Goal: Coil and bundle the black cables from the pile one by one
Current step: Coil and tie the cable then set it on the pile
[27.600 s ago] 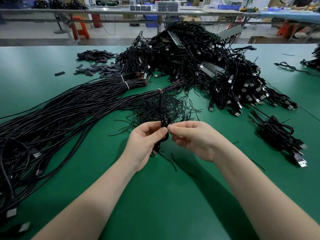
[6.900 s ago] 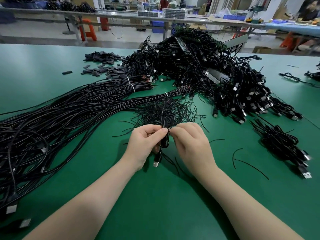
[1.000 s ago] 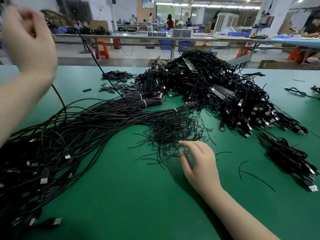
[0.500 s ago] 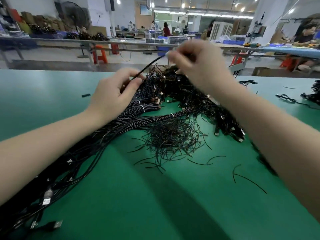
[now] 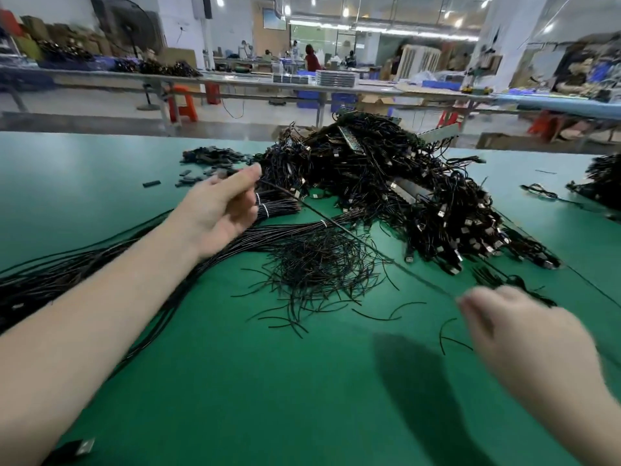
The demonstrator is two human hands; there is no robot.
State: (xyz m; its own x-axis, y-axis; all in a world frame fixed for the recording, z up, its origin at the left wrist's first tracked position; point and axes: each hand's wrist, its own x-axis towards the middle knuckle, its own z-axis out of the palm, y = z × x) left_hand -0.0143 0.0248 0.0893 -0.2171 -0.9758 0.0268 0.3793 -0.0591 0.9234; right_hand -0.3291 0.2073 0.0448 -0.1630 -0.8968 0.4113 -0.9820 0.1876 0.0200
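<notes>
Since the previous frame, both hands have separated: the left hand [image 5: 221, 206] has dropped toward the tied bundles [image 5: 279, 208], and the right hand [image 5: 510, 327] has swung down to the lower right. A single black cable [image 5: 339, 227] runs taut between them, above the green surface [image 5: 235, 381]. The left hand grips one end with curled fingers; the right hand pinches the other end, though blur obscures the exact grip. The cable crosses over the loose wire ties [image 5: 319, 264], in front of the large pile [image 5: 403, 183].
</notes>
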